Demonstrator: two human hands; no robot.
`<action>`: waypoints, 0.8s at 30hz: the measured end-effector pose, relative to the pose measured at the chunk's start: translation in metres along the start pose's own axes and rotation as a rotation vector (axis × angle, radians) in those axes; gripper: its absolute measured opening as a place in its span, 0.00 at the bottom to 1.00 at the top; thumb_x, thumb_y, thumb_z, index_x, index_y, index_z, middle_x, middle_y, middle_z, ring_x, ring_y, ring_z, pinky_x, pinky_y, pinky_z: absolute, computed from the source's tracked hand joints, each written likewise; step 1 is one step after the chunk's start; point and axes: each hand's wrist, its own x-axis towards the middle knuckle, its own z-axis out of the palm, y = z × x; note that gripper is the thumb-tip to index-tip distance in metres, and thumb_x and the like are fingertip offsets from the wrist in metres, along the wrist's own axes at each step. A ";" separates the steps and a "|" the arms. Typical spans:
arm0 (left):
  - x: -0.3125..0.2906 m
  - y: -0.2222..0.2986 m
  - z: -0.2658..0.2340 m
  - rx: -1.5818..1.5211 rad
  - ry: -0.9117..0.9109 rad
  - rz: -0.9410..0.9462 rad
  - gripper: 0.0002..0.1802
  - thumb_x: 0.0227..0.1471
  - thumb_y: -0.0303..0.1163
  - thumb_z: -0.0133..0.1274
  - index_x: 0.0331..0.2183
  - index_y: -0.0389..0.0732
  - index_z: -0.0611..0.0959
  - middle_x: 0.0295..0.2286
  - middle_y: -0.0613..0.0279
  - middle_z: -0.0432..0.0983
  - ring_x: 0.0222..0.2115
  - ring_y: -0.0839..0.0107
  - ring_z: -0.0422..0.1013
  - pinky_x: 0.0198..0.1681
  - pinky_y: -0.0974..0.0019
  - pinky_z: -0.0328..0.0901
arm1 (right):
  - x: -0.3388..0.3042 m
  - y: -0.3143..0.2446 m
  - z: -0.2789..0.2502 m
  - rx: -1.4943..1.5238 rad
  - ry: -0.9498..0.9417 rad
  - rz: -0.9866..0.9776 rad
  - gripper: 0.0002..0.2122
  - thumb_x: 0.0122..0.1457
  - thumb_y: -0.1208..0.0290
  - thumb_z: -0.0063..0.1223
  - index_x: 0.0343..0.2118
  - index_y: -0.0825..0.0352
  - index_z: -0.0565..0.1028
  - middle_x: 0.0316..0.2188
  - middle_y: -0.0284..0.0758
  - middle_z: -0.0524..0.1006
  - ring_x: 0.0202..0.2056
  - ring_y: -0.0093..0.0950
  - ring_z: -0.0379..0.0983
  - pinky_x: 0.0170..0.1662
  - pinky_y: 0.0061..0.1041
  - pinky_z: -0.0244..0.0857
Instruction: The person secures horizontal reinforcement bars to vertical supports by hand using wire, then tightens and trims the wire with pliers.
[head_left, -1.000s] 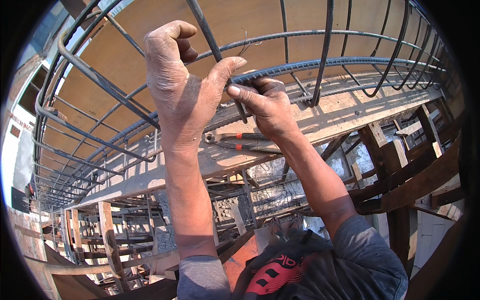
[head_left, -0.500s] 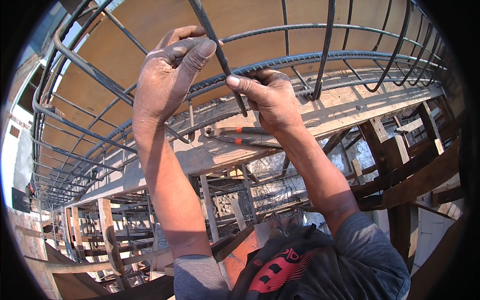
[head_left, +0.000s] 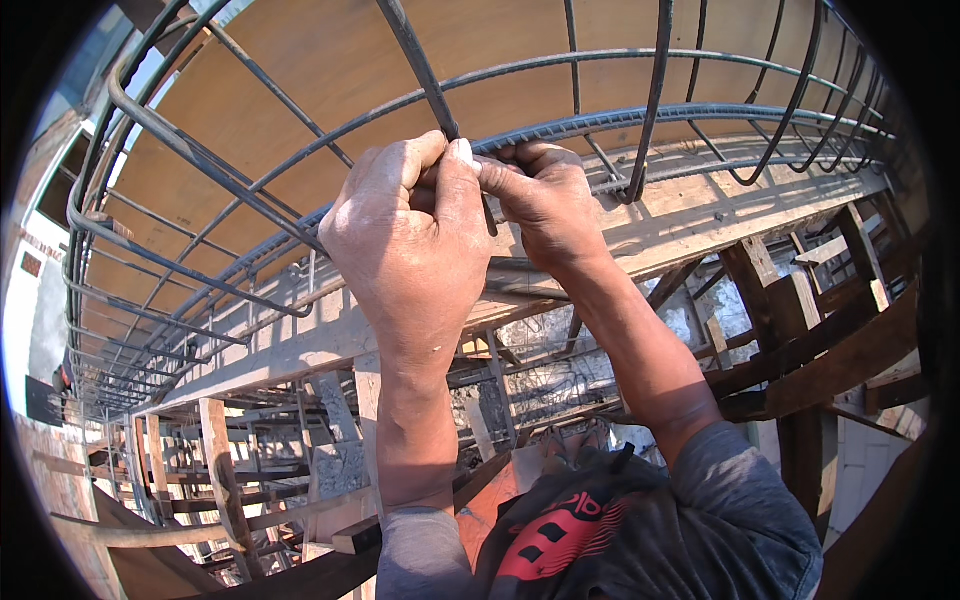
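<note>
My left hand [head_left: 410, 215] is closed in a pinch at the crossing of an upright steel stirrup [head_left: 420, 65] and a long ribbed rebar [head_left: 600, 118]. Whatever sits between its fingertips is hidden. Right beside it, my right hand [head_left: 545, 200] is wrapped round the same crossing, thumb toward the stirrup and fingers curled behind the long bar. The two thumbs nearly touch. Below my hands, dark handles of a pair of pincers [head_left: 525, 283] lie on the wooden board [head_left: 690, 215]; my left hand covers their head.
The curved rebar cage [head_left: 185, 140] stretches left and right before a tan plywood panel [head_left: 310, 85]. Beneath the board stand timber props [head_left: 222, 470] and crosspieces [head_left: 845, 350], with rubble and light ground far below.
My left hand has come down and right from higher on the stirrup to the crossing, now covering the pincers' head. My right hand has stayed nearly in place.
</note>
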 end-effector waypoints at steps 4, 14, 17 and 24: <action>0.005 -0.023 -0.020 -0.269 0.038 -0.121 0.15 0.51 0.24 0.59 0.42 0.32 0.82 0.36 0.50 0.78 0.34 0.64 0.77 0.37 0.64 0.73 | -0.003 -0.006 0.005 -0.076 0.027 -0.001 0.15 0.54 0.64 0.69 0.33 0.74 0.80 0.19 0.29 0.75 0.18 0.13 0.64 0.18 0.15 0.53; -0.059 -0.056 -0.001 -0.313 0.196 0.011 0.13 0.59 0.34 0.54 0.37 0.31 0.77 0.34 0.58 0.74 0.35 0.72 0.69 0.36 0.69 0.66 | -0.014 -0.018 0.010 -0.365 0.083 -0.063 0.17 0.57 0.64 0.65 0.37 0.77 0.81 0.17 0.29 0.76 0.22 0.14 0.68 0.23 0.18 0.60; -0.055 -0.053 0.025 -0.602 0.076 -0.353 0.20 0.61 0.39 0.52 0.42 0.29 0.78 0.36 0.56 0.75 0.38 0.71 0.70 0.44 0.64 0.66 | -0.024 -0.025 -0.004 -0.635 0.035 -0.160 0.16 0.57 0.66 0.64 0.38 0.77 0.80 0.16 0.32 0.75 0.21 0.15 0.69 0.24 0.21 0.61; 0.009 -0.080 0.058 -1.467 0.272 -0.171 0.47 0.53 0.73 0.43 0.52 0.38 0.75 0.48 0.44 0.72 0.51 0.54 0.70 0.59 0.46 0.63 | -0.057 -0.085 -0.013 -1.090 -0.137 -0.184 0.14 0.55 0.75 0.61 0.43 0.76 0.76 0.25 0.46 0.78 0.27 0.39 0.78 0.32 0.32 0.69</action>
